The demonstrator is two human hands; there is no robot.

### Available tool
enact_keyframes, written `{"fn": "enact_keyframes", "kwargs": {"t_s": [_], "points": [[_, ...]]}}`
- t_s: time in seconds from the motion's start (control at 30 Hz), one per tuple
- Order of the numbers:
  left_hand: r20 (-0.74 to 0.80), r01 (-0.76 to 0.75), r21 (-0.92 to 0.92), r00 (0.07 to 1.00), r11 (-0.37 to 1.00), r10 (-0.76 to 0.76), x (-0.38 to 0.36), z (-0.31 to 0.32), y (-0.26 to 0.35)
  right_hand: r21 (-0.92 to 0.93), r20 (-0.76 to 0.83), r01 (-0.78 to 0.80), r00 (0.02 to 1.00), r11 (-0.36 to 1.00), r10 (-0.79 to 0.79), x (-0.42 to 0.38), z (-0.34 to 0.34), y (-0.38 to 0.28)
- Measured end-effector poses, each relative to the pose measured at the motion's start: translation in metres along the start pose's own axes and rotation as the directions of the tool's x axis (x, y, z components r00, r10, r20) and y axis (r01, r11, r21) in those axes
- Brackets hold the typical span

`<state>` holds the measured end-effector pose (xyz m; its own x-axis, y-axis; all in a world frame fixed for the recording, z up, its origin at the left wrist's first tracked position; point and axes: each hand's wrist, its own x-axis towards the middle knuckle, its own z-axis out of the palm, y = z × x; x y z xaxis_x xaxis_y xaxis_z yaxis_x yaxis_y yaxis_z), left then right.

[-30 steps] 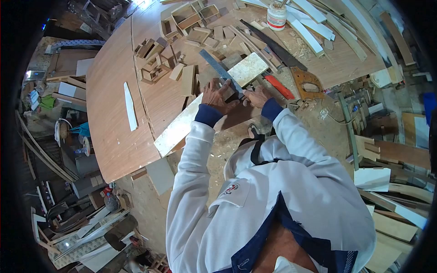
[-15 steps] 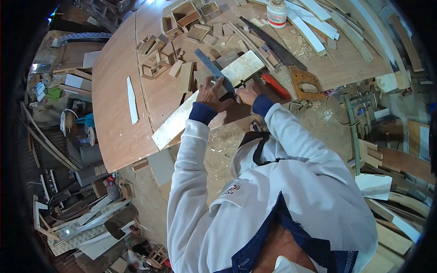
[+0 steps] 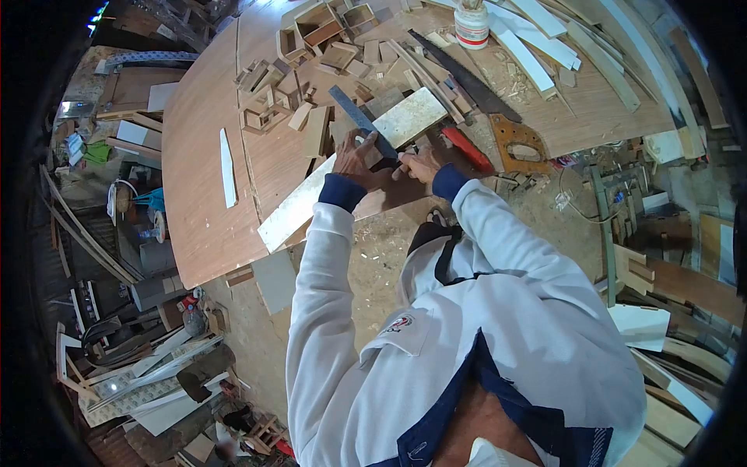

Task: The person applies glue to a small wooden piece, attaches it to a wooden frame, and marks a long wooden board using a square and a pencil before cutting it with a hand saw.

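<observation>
A blue-grey metal strip (image 3: 352,108) lies slantwise over a long white board (image 3: 298,206) near the table's front edge. My left hand (image 3: 354,158) is closed at the strip's left side, its fingertips on the metal. Close to the strip's lower end, my right hand (image 3: 421,165) has its fingers pinched together; what they hold is too small to tell. A red tool (image 3: 468,150) and a handsaw with a wooden handle (image 3: 520,145) rest to the right of my right hand. Small wood blocks (image 3: 317,131) lie beyond my left hand.
The wooden table (image 3: 198,171) carries a narrow white strip (image 3: 227,167), small box frames (image 3: 320,26), a white tub with a red label (image 3: 471,27) and long slats (image 3: 529,50). Wood scraps and boards (image 3: 642,325) are stacked beyond the floor at both sides.
My right hand has shifted slightly left and down, and the dark piece beside its fingers no longer shows clearly. The metal strip has moved slightly left. The camera view has tilted a little.
</observation>
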<state>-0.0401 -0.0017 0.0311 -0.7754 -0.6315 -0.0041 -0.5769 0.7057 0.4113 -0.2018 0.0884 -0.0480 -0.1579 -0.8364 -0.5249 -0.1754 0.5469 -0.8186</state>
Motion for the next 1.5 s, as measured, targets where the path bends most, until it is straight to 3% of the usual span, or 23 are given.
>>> {"fn": "enact_keyframes", "kwargs": {"t_s": [0.07, 0.13, 0.37, 0.43, 0.57, 0.63, 0.77, 0.83, 0.87, 0.93, 1.07, 1.13, 1.23, 1.3, 1.37, 1.5], "points": [[0.010, 0.026, 0.034, 1.000, 0.999, -0.026, 0.000, -0.001, 0.002, -0.064, -0.035, 0.056, 0.998, 0.996, -0.058, 0.008, 0.005, 0.011], [0.015, 0.018, 0.041, 1.000, 0.999, -0.018, 0.001, 0.001, 0.002, 0.246, -0.083, 0.097, 0.993, 0.964, -0.079, 0.003, 0.004, 0.014], [0.011, 0.023, 0.075, 1.000, 0.997, -0.024, 0.002, 0.003, 0.003, 0.265, -0.092, 0.090, 0.993, 0.960, -0.068, -0.004, 0.001, 0.000], [-0.012, -0.008, 0.118, 1.000, 0.993, 0.010, 0.002, 0.003, 0.002, -0.154, 0.117, 0.037, 0.993, 0.987, -0.019, -0.008, -0.005, -0.015], [-0.011, -0.032, 0.188, 0.999, 0.982, 0.034, 0.003, 0.000, 0.004, -0.087, 0.097, 0.100, 0.991, 0.991, -0.091, -0.007, 0.002, -0.007], [-0.019, -0.024, 0.184, 0.999, 0.983, 0.028, 0.003, 0.001, 0.004, 0.136, -0.197, 0.306, 0.941, 0.942, -0.277, -0.003, 0.010, 0.006], [-0.023, -0.028, 0.180, 0.999, 0.983, 0.032, 0.003, 0.001, 0.003, 0.125, -0.162, 0.288, 0.950, 0.949, -0.267, 0.008, 0.015, 0.014], [-0.022, -0.028, 0.180, 0.999, 0.983, 0.032, 0.004, 0.002, 0.002, 0.193, -0.170, 0.128, 0.981, 0.973, -0.096, 0.021, 0.020, 0.017], [-0.022, -0.030, 0.181, 0.999, 0.983, 0.035, 0.004, 0.003, 0.001, 0.193, -0.170, 0.127, 0.981, 0.973, -0.095, 0.023, 0.019, 0.023], [-0.013, -0.022, 0.191, 1.000, 0.981, 0.025, 0.003, -0.001, 0.006, 0.181, 0.022, 0.133, 0.990, 0.974, -0.139, 0.005, 0.006, 0.009], [0.001, -0.013, 0.180, 1.000, 0.984, 0.013, 0.003, 0.000, 0.006, 0.183, -0.096, -0.024, 0.994, 0.983, 0.042, 0.022, 0.016, 0.033], [0.007, -0.006, 0.183, 1.000, 0.983, 0.005, 0.002, 0.002, 0.003, 0.169, 0.069, -0.059, 0.996, 0.984, 0.048, -0.009, -0.003, 0.007], [0.020, 0.029, 0.135, 0.999, 0.990, -0.033, 0.004, 0.000, 0.005, 0.239, 0.120, 0.047, 0.990, 0.970, -0.078, -0.007, -0.001, 0.010], [0.037, 0.058, 0.082, 0.997, 0.995, -0.061, 0.004, 0.000, 0.007, 0.178, 0.104, 0.038, 0.993, 0.983, -0.058, 0.000, 0.001, 0.014], [0.009, 0.031, 0.206, 0.999, 0.978, -0.033, 0.004, -0.001, 0.009, 0.115, 0.090, 0.027, 0.995, 0.993, -0.037, 0.008, 0.004, 0.019], [0.005, 0.022, 0.206, 1.000, 0.978, -0.023, 0.003, -0.001, 0.007, 0.155, 0.138, 0.106, 0.982, 0.982, -0.128, 0.018, 0.005, 0.030]]}}
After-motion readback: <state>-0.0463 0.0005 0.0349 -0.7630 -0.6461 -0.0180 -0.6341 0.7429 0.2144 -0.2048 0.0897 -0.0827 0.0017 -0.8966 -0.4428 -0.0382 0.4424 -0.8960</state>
